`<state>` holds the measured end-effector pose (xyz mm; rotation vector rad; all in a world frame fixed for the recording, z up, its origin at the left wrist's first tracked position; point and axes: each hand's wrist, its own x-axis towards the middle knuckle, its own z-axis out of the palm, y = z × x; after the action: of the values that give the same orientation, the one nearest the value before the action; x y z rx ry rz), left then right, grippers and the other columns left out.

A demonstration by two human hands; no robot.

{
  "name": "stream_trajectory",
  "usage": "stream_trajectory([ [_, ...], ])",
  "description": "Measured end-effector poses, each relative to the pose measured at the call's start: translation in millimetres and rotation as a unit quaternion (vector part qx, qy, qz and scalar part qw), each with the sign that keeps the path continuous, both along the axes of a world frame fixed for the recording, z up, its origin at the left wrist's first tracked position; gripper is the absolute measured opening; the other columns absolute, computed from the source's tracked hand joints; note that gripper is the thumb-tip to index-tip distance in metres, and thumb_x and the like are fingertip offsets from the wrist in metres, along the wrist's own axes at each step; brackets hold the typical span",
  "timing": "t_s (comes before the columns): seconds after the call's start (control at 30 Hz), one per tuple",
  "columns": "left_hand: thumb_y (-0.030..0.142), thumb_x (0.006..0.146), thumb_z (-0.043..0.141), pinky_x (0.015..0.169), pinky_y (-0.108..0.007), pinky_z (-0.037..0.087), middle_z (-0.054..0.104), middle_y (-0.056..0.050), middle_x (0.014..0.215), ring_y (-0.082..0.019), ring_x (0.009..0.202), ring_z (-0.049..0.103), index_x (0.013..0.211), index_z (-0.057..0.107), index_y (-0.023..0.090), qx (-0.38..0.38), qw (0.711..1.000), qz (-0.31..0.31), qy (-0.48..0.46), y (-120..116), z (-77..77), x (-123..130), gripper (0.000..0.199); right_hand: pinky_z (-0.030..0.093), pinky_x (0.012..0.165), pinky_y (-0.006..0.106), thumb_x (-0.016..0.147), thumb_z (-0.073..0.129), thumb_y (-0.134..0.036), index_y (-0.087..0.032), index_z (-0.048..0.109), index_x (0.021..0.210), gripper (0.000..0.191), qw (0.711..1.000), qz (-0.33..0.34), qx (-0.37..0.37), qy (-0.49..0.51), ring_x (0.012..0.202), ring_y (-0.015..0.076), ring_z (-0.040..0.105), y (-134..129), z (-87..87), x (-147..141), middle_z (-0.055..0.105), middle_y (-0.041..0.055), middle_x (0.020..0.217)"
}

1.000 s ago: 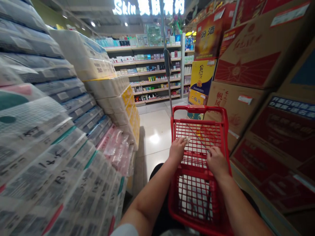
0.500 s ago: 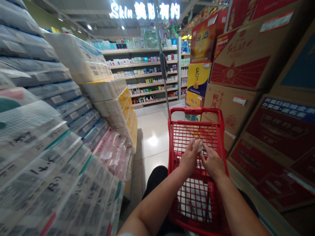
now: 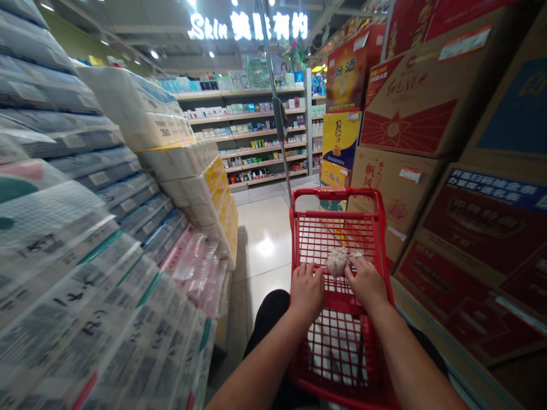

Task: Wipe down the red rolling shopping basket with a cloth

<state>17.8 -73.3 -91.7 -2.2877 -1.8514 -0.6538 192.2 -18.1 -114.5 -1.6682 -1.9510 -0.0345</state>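
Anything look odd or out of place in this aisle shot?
One thing: the right hand pinches a crumpled white tissue over the red cart. The left hand rests on the cart's bar.

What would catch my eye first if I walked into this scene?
The bright red shopping cart in the middle of the aisle, with the left hand on its near edge and the right hand holding a crumpled white tissue over it. Stacked packs of tissue paper tower along the left, brown and red cartons wall the right, and a glowing white sign hangs over the shelves ahead.
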Motion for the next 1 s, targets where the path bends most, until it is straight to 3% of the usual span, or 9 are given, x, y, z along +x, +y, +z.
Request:
stream_trajectory([
  [0.1,0.031,0.096,0.039,0.099,-0.047,0.041,0.056,-0.009,0.127,-0.028,0.121,0.046,0.111,0.061,0.024,0.006,0.999,0.005,0.031,4,-4.1,-7,0.028,0.043,0.087,0.033,0.093,0.044,-0.031,-0.016,0.064,0.114,0.033,1.000,-0.005,0.017,0.000,0.100,0.0229,0.058,2,-3.3,0,0.066,0.0079,0.113],
  [0.23,0.047,0.096,0.038,0.107,-0.054,0.031,0.048,-0.006,0.139,-0.033,0.133,0.033,0.115,0.062,0.028,0.008,0.999,-0.011,0.038,16,-9.0,-6,0.036,0.043,0.080,0.030,0.094,0.043,-0.029,-0.019,0.065,0.110,0.028,0.999,-0.011,0.033,-0.002,0.096,0.0206,0.060,9,-5.0,2,0.066,0.0056,0.110],
  [0.37,0.054,0.095,0.034,0.111,-0.055,0.023,0.057,-0.006,0.127,-0.032,0.136,0.030,0.106,0.066,0.026,-0.001,0.998,-0.043,0.041,27,-8.3,-6,0.045,0.042,0.073,0.030,0.094,0.043,-0.030,-0.021,0.065,0.106,0.026,0.999,-0.016,0.042,-0.028,0.092,0.0196,0.062,19,-6.1,7,0.067,0.0043,0.108],
  [0.5,0.053,0.095,0.034,0.112,-0.054,0.022,0.061,-0.007,0.118,-0.031,0.135,0.032,0.101,0.068,0.024,0.012,0.998,-0.048,0.032,31,-5.9,-5,0.045,0.042,0.075,0.030,0.093,0.044,-0.029,-0.019,0.063,0.112,0.028,0.996,-0.010,0.072,-0.041,0.093,0.0195,0.063,19,-5.0,10,0.067,0.0061,0.113],
  [0.67,0.036,0.099,0.030,0.111,-0.048,0.025,0.064,-0.008,0.109,-0.025,0.126,0.042,0.091,0.070,0.022,0.018,0.999,-0.037,0.012,32,-6.7,1,0.043,0.039,0.092,0.040,0.094,0.043,-0.031,-0.018,0.059,0.123,0.036,0.990,-0.031,0.139,-0.009,0.103,0.0235,0.060,0,6.9,2,0.064,0.0090,0.121],
  [0.83,0.032,0.095,0.041,0.107,-0.049,0.029,0.065,-0.009,0.104,-0.026,0.118,0.045,0.088,0.073,0.021,0.013,1.000,-0.028,0.001,35,-4.1,4,0.034,0.038,0.103,0.045,0.095,0.043,-0.038,-0.023,0.050,0.135,0.044,0.991,0.096,0.096,0.007,0.131,0.0255,0.043,-12,4.8,-20,0.047,0.0080,0.143],
  [0.93,0.031,0.095,0.042,0.105,-0.050,0.030,0.065,-0.009,0.101,-0.027,0.118,0.045,0.086,0.073,0.022,0.018,0.999,-0.030,-0.004,34,-3.5,2,0.033,0.037,0.107,0.046,0.096,0.041,-0.032,-0.024,0.058,0.127,0.036,0.986,0.150,0.067,0.013,0.133,0.0243,0.041,-9,-3.5,-24,0.048,0.0067,0.143],
  [1.0,0.032,0.097,0.038,0.105,-0.051,0.029,0.065,-0.008,0.100,-0.026,0.116,0.046,0.082,0.072,0.022,0.023,0.999,-0.027,-0.006,33,-4.1,1,0.038,0.037,0.109,0.045,0.094,0.041,-0.027,-0.023,0.054,0.131,0.039,0.985,0.152,0.076,0.036,0.134,0.0231,0.040,-7,-7.2,-22,0.045,0.0077,0.145],
])
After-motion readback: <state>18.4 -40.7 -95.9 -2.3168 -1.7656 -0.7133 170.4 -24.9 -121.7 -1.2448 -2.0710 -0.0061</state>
